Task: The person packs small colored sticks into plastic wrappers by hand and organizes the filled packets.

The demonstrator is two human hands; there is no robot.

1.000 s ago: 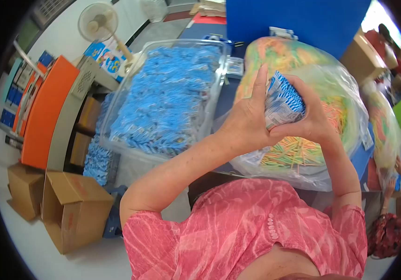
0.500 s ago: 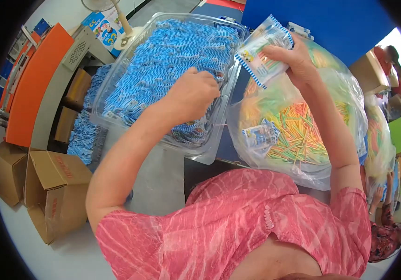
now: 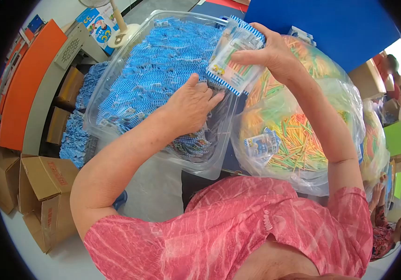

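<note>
My right hand (image 3: 268, 56) grips a stack of clear packets with blue-striped edges (image 3: 231, 70), thumb across the front, over the right side of the bin. Below and left of it, my left hand (image 3: 191, 102) has its index finger and thumb apart over the packets in the bin, and nothing shows in it. The clear plastic bin (image 3: 91, 105) holds rows of blue-striped packets (image 3: 149, 65). On the right lies a large clear bag of coloured sticks (image 3: 301, 140), with a single packet (image 3: 261, 143) on its left part.
Open cardboard boxes (image 3: 53, 186) stand on the floor at the left, below an orange panel (image 3: 32, 88). A fan's base (image 3: 125, 36) is behind the bin. A blue board (image 3: 322, 32) rises at the back. A co-worker's hands (image 3: 377, 193) show at the right edge.
The packets in my right hand have moved left over the bin's edge. My left hand has opened its index finger and thumb. One second ago both hands were around a packet stack above the bag.
</note>
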